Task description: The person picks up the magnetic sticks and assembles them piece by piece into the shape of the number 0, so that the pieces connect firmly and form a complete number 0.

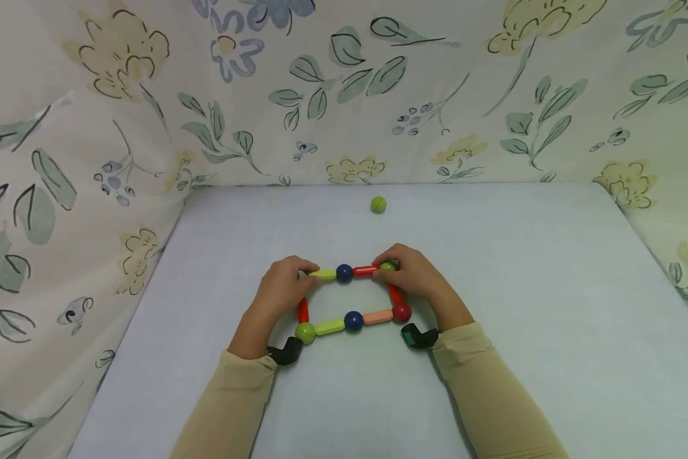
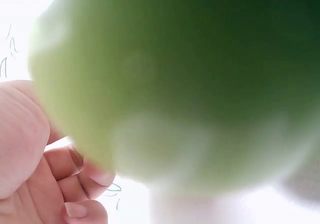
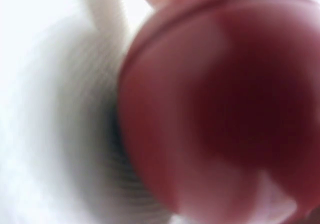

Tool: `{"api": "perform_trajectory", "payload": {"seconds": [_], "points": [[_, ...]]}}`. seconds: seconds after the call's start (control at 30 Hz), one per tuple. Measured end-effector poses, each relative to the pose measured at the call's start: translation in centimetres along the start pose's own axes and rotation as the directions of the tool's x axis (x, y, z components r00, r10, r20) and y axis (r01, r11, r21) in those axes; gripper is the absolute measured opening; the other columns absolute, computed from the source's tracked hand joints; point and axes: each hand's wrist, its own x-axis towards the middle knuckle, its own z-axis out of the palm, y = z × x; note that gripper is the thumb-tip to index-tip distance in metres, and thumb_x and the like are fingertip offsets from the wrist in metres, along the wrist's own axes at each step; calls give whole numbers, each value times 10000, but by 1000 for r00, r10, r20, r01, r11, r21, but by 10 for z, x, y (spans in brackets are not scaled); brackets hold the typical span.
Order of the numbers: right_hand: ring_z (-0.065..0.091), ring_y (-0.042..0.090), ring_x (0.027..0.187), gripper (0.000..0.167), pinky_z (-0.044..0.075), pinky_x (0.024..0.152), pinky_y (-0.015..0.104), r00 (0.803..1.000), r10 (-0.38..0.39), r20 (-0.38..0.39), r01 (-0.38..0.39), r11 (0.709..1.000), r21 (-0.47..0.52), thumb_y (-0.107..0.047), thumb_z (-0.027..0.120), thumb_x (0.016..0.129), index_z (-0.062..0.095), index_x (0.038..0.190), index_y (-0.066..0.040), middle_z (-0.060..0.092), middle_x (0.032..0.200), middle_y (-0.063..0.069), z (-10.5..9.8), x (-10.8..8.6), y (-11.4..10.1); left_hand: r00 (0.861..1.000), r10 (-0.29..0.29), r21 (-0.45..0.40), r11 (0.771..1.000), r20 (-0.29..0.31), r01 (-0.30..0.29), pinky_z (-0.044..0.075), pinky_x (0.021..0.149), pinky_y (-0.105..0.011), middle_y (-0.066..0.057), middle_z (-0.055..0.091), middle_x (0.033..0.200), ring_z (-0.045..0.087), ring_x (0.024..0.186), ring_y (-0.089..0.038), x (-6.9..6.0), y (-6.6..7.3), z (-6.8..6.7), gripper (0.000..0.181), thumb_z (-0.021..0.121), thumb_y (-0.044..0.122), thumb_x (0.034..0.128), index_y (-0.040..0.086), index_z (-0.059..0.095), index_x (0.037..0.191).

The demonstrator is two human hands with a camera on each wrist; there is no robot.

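Observation:
A four-sided frame of coloured sticks and balls lies on the white table. My left hand (image 1: 277, 290) pinches the left end of the far yellow-green stick (image 1: 324, 275); the corner there is hidden by the fingers. From that stick the far side runs through a blue ball (image 1: 344, 273) and a red stick (image 1: 364, 271). At the far right corner my right hand (image 1: 412, 273) grips a green ball (image 1: 388, 266), partly covered by the fingers. A blurred green ball (image 2: 165, 94) fills much of the left wrist view; a dark red ball (image 3: 220, 104) fills the right wrist view.
The near side has a green corner ball (image 1: 305, 333), yellow-green stick (image 1: 329, 327), blue ball (image 1: 353, 320), pink stick (image 1: 378, 317) and red ball (image 1: 402, 312). A loose green ball (image 1: 378, 204) lies near the table's back edge. Floral cloth (image 1: 344, 95) hangs behind and beside the table.

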Motion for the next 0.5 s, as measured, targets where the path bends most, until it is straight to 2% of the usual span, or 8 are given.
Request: {"api": "perform_trajectory", "payload": {"seconds": [0.17, 0.33, 0.4, 0.5], "points": [[530, 265, 1114, 263, 462, 987, 475, 999, 41, -2, -41, 999, -2, -319, 695, 908, 714, 1136, -190, 609, 1227, 57, -1, 0, 0, 999, -25, -26, 999, 42, 26, 505, 766, -346, -21, 650, 1194, 584, 937, -216, -1, -4, -7, 331, 725, 262, 893, 185, 695, 1214], [498, 294, 1165, 280, 440, 1013, 512, 992, 122, -34, -123, 992, -7, -350, 690, 904, 710, 1140, -199, 588, 1288, 82, -6, 1, 4, 994, -75, 21, 997, 76, 74, 483, 739, -348, -73, 638, 1116, 568, 920, -238, -3, -15, -21, 409, 692, 348, 908, 153, 641, 1264], [487, 297, 1161, 281, 442, 1006, 510, 988, 148, -42, -148, 989, -12, -356, 685, 904, 704, 1140, -203, 581, 1293, 84, -8, 2, 7, 985, -114, 35, 993, 131, 111, 472, 725, -345, -88, 646, 1052, 575, 890, -235, -4, -19, -25, 493, 678, 420, 904, 137, 599, 1300], [470, 305, 1163, 289, 443, 998, 516, 985, 170, -42, -171, 985, -21, -357, 673, 909, 691, 1152, -201, 570, 1301, 91, -11, 2, 11, 958, -167, 41, 986, 235, 162, 457, 739, -349, -71, 651, 853, 581, 811, -206, -6, -19, -26, 677, 698, 505, 862, 131, 495, 1388]]}}
